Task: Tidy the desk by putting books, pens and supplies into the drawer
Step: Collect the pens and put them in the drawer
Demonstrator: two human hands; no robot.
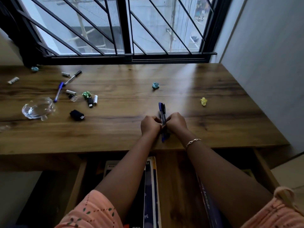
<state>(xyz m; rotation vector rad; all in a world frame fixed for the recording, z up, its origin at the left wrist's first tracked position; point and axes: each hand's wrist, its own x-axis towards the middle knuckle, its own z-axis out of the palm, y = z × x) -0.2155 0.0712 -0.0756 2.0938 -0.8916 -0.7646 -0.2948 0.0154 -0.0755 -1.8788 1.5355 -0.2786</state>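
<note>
A person works at a brown wood-grain desk (213, 122). Its wooden drawer (263, 170) stands open below the wrists, with dark-covered books (150, 186) inside; a spine under the right forearm reads in part "Aptitude". The left hand (150, 125) and right hand (176, 122) both curl round a bundle of blue and black plastic pens (162, 109) between them. Light, stiff and smooth, the pens could slide apart, so a mid-barrel grip looks safest. Loose blue and black pens (58, 92) lie far left of the hands.
</note>
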